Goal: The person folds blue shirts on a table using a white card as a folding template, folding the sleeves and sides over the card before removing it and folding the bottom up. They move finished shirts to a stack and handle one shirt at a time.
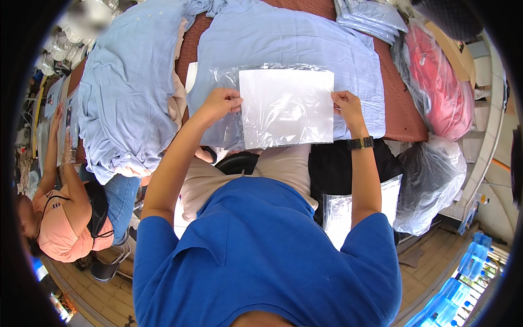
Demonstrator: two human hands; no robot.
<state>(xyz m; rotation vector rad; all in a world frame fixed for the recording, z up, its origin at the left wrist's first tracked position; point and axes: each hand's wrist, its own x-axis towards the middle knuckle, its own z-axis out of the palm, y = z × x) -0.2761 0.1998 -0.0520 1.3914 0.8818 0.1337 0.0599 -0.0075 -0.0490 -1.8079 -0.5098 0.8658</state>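
A clear plastic bag is stretched between my hands, with a white rectangular sheet showing glossy creases across its face. My left hand pinches it near the sheet's left edge, where loose clear film spreads farther left. At the sheet's right edge, the fingers of my right hand are closed on the bag's side. Whether my fingertips also grip the sheet cannot be made out. Beneath the bag, a light blue shirt lies spread on the brown-covered table.
More blue shirts are piled at the left. Folded bagged garments lie at the far right, near a red bagged bundle. A grey plastic-wrapped bundle stands right of me, by a packet. A co-worker works at the left.
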